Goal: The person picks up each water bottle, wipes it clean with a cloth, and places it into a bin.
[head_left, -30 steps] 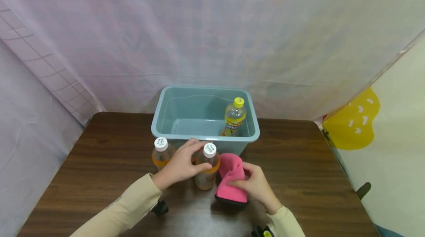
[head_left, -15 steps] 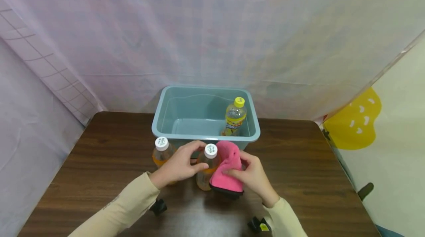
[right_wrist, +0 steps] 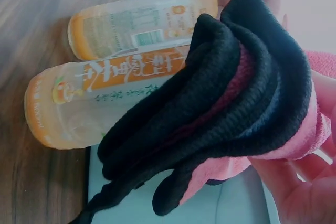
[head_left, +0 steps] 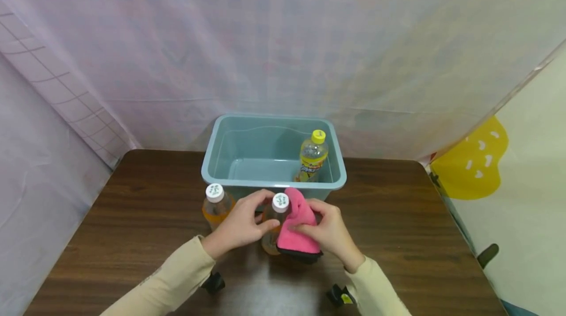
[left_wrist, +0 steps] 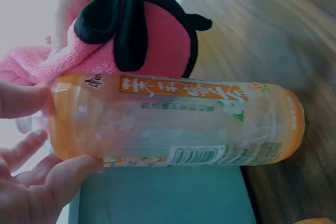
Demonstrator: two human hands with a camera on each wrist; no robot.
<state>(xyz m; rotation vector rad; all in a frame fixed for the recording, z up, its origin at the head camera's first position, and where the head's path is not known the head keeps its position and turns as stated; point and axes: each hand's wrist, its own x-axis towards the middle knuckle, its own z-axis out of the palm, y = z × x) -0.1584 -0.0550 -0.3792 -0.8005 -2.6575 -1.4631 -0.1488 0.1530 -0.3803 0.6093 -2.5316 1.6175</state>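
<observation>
My left hand [head_left: 244, 222] grips the upper part of a white-capped plastic bottle [left_wrist: 178, 121] with an orange and clear label. The bottle stands upright on the table in front of the bin. In my right hand [head_left: 327, 230] is a folded pink cloth [head_left: 300, 230] with black edging, pinched between thumb and fingers. The cloth lies against the right side of that bottle, covering part of it in the head view. Black folds of the cloth's edging [right_wrist: 257, 77] fill the middle of the right wrist view. A second white-capped bottle [head_left: 215, 208] stands just left of the left hand.
A blue-grey plastic bin [head_left: 269, 184] sits at the back of the dark wooden table [head_left: 398, 237]. Inside its right end stands a yellow-capped bottle [head_left: 313, 154]. A light patterned curtain [head_left: 283, 50] hangs behind the table.
My right hand has brought the pink cloth leftward and slightly up, from beside the held bottle to against it. The left hand keeps its grip with little movement.
</observation>
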